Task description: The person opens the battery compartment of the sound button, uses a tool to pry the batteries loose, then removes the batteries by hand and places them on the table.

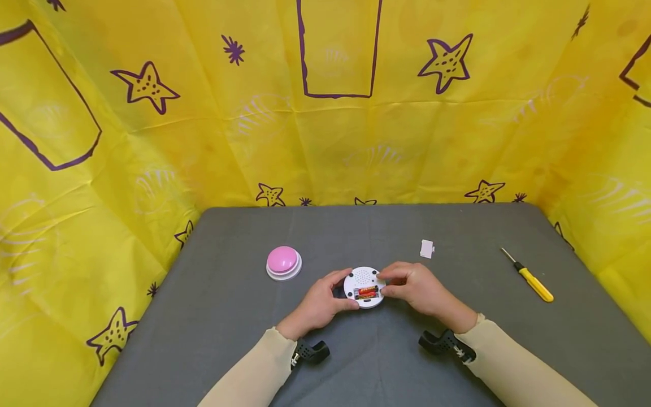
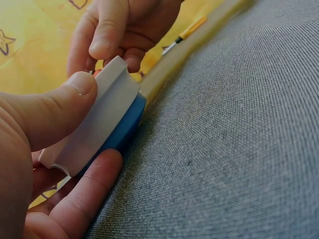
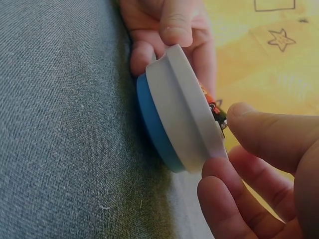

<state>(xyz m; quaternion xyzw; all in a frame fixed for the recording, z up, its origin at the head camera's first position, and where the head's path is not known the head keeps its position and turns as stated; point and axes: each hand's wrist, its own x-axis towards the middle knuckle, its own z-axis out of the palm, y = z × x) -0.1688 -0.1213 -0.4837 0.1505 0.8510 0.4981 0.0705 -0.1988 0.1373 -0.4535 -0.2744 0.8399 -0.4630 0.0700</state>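
A round buzzer button with a white base and a blue dome is held upside down over the table, its battery compartment uncovered. Red and black batteries lie in the compartment. My left hand grips the button by its rim, thumb on the white base and a finger against the blue dome. At the opposite side, my right hand has curled fingers at the rim, with its thumb at the battery ends. Part of the batteries is hidden by the base in both wrist views.
A pink-domed button with a white base stands to the left. Beyond my right hand lies a small white battery cover. A yellow-handled screwdriver lies at the right of the grey table. Yellow patterned cloth surrounds it.
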